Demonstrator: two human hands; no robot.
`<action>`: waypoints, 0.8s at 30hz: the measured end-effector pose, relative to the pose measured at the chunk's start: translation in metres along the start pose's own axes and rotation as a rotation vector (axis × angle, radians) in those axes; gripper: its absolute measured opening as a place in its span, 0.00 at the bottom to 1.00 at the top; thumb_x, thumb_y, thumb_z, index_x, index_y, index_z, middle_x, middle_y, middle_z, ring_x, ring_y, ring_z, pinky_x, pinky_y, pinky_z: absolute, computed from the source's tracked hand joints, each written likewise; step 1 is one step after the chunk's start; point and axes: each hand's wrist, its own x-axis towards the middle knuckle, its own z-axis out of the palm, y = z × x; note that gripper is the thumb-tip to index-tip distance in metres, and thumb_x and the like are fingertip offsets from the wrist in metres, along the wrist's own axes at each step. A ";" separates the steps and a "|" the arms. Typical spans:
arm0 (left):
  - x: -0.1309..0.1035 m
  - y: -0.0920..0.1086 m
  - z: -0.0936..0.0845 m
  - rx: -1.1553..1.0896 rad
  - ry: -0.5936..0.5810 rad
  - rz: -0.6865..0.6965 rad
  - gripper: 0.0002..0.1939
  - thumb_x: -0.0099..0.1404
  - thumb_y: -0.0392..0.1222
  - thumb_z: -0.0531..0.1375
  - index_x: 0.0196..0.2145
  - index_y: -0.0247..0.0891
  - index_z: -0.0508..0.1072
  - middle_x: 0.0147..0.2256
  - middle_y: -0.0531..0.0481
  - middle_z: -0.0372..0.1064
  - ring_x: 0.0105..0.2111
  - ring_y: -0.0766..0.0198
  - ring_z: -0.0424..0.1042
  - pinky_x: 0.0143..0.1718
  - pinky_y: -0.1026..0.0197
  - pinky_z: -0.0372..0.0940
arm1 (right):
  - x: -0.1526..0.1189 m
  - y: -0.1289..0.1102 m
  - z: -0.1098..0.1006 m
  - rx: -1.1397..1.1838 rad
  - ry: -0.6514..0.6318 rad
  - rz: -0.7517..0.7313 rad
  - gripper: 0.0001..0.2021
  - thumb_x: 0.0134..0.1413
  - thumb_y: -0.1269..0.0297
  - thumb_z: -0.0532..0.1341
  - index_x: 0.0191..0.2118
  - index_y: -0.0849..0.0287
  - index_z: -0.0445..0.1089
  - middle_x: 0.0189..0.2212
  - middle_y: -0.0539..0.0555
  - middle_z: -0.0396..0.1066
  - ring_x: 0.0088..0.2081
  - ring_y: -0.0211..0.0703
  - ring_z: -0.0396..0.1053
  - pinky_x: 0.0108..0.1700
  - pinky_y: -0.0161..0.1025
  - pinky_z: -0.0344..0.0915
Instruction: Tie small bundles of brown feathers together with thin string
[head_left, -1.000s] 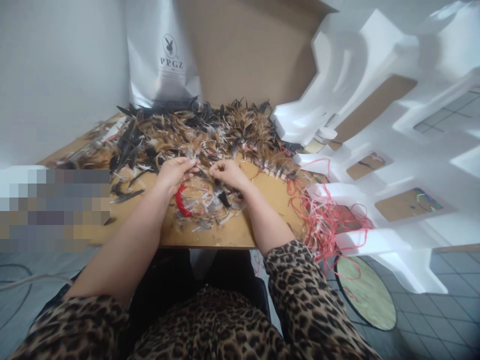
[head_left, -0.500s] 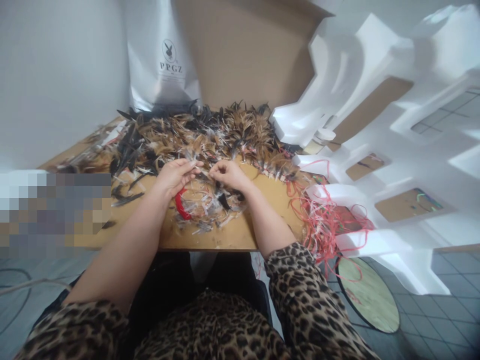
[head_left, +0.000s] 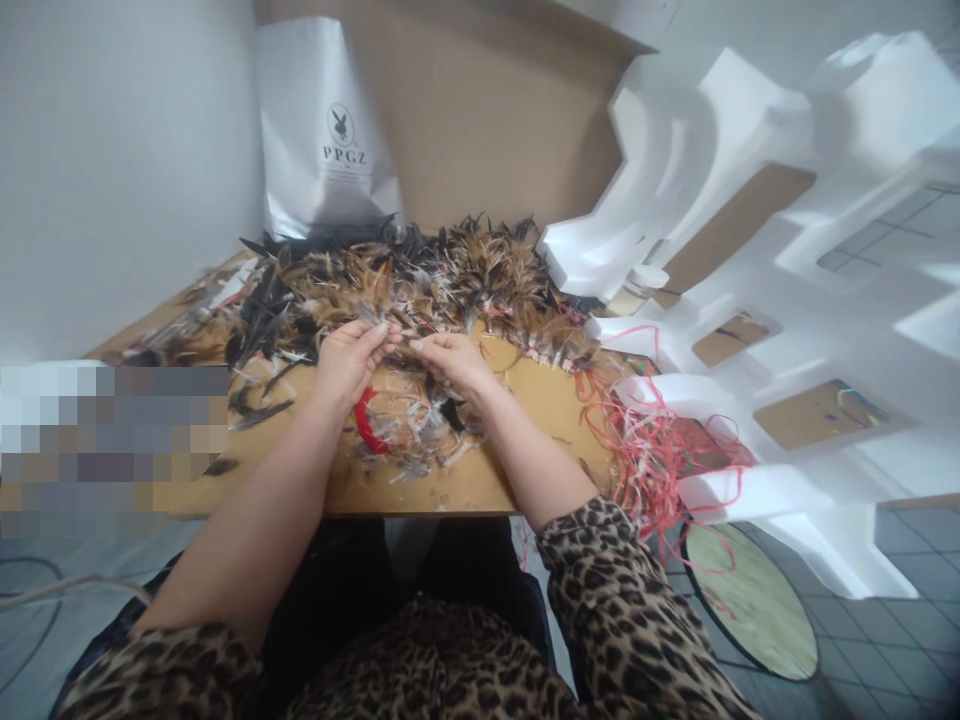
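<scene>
Over the near side of the feather pile, my left hand [head_left: 354,358] is closed in a pinch. Brown feathers [head_left: 375,287] stick up at its fingertips and seem held there. My right hand [head_left: 454,362] faces it, thumb and forefinger pressed together close to the left fingertips; what they grip is too small to make out. Below the hands lie a curved red strip [head_left: 369,424] and a scatter of pale quill scraps and fluff [head_left: 420,462] on the wooden table [head_left: 480,490].
Brown and black feathers [head_left: 487,260] heap across the back. Feather bunches with pink bindings [head_left: 551,350] lie to the right. A tangle of red string [head_left: 652,470] hangs by white foam pieces [head_left: 787,490]. A silver bag [head_left: 322,190], a small jar [head_left: 641,285] and a round mirror-like disc [head_left: 750,600] stand around.
My right fingertips have shifted slightly left and straightened. More brown feathers show upright above my left fingertips. The whole view has tipped up a little.
</scene>
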 end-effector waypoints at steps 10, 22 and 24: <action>-0.006 -0.004 0.006 0.008 -0.086 -0.076 0.08 0.47 0.38 0.66 0.26 0.33 0.72 0.30 0.47 0.74 0.31 0.69 0.73 0.38 0.67 0.66 | 0.005 0.007 0.011 0.435 0.019 0.133 0.17 0.33 0.55 0.68 0.25 0.61 0.64 0.14 0.41 0.54 0.15 0.24 0.43 0.17 0.28 0.36; -0.004 -0.007 0.007 -0.036 -0.072 -0.085 0.11 0.46 0.39 0.67 0.25 0.33 0.69 0.28 0.48 0.73 0.29 0.70 0.72 0.37 0.66 0.66 | 0.009 0.015 0.011 0.446 0.007 0.214 0.16 0.36 0.56 0.66 0.26 0.63 0.64 0.18 0.44 0.61 0.15 0.24 0.48 0.16 0.26 0.40; -0.004 -0.008 0.008 -0.045 -0.099 -0.098 0.11 0.45 0.39 0.67 0.24 0.33 0.69 0.27 0.48 0.73 0.28 0.70 0.72 0.36 0.66 0.66 | 0.010 0.016 0.013 0.432 0.053 0.184 0.16 0.34 0.56 0.67 0.24 0.62 0.62 0.18 0.44 0.61 0.15 0.24 0.49 0.16 0.27 0.41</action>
